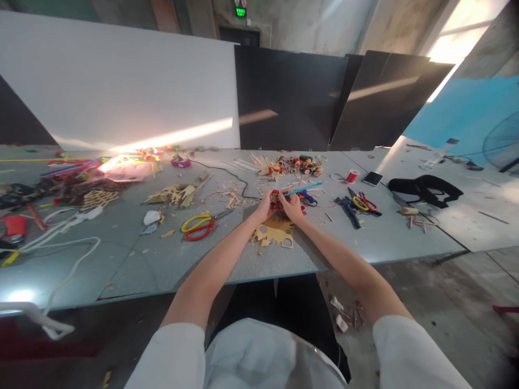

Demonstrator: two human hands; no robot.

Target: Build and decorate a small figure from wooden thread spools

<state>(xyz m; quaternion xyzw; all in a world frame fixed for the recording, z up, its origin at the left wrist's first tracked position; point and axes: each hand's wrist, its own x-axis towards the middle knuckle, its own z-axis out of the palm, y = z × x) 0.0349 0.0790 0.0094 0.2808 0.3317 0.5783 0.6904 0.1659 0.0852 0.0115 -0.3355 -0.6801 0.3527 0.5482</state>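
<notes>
Both hands meet over the table, close together. My left hand (265, 206) is closed round a small red piece (275, 192), most of it covered by the fingers. Beside it, my right hand (291, 206) pinches a thin blue stick (308, 187) that points up to the right. Under the wrists lies a tan sheet with round cut-outs (279, 233). A blue glue gun (308, 199) rests just behind the right hand.
Scissors with yellow and red handles (198, 226) lie on the left; pliers (349, 212) and smaller scissors (364, 202) on the right. Behind are thin sticks (263, 160) and small rolls (306, 166). Further right are a phone (372, 178) and a black cap (424, 189).
</notes>
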